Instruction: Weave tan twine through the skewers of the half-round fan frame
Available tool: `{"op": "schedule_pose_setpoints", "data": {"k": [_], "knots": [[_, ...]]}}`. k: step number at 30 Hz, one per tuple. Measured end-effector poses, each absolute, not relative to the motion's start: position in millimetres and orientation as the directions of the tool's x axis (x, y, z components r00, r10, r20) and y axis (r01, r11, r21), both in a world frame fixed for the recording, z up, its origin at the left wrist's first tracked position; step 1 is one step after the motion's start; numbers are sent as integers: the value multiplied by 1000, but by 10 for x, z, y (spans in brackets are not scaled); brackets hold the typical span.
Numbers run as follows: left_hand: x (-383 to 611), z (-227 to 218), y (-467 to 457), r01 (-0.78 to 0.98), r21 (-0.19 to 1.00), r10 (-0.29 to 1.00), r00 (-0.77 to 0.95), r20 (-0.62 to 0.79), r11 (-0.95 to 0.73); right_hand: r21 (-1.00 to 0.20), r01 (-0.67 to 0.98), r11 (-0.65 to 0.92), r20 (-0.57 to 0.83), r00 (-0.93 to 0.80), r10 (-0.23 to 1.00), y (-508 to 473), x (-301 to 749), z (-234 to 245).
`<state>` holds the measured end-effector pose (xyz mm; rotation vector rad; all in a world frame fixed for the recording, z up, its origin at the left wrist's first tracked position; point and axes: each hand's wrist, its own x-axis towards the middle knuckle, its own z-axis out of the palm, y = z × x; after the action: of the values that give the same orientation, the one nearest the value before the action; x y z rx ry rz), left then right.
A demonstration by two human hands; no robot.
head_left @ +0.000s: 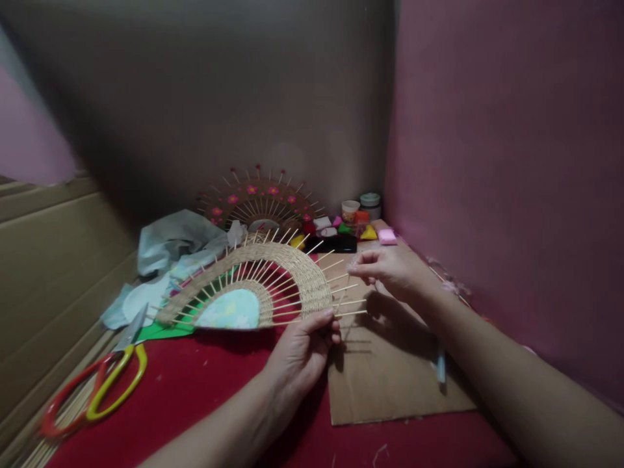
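Note:
My left hand (pixel 308 348) is closed on the lower right end of a half-round woven fan (pixel 314 276), thumb on top. The fan has two bands of twisted straw-coloured cord, thin sticks fanning out past the rim, and a pale blue patterned half-disc (pixel 231 309) at its centre. My right hand (pixel 385 270) is at the stick tips on the right side, thumb and forefinger pinched together. From that pinch a thin strand (pixel 344 296) seems to run down towards my left thumb; its ends are hard to make out.
Scissors (pixel 127 354) with red and yellow handles lie at left by a bundle of sticks (pixel 46 450). Cardboard (pixel 385 383) lies on the red cloth (pixel 195 403). Behind stand a flower-decorated fan (pixel 263 195), coloured packets (pixel 369 233), a cup (pixel 350 209) and a jar (pixel 370 203). Walls close in the back and right.

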<state>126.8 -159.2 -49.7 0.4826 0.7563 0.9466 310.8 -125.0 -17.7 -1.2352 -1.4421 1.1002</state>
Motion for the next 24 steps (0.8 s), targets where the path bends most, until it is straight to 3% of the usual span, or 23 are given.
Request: {"op": "schedule_pose_setpoints", "data": {"k": [5,11,14,24], "knots": [[1278,-486,-1613,-546,656,852,378,-362,521,-992,96,78,74,-48,996,-1207,3052,-260],[1248,-481,-1683,-544,648,846,376,-379,533,-956,-217,-200,-143,-251,957,-1171,3092,-357],[1231,-463,-1728,-543,646,843,380,-381,537,-915,-276,-294,-204,-312,928,-1175,3093,-357],[1235,-427,-1778,-538,638,834,387,-393,551,-981,4,-194,-189,-250,950,-1215,2829,-436]]}}
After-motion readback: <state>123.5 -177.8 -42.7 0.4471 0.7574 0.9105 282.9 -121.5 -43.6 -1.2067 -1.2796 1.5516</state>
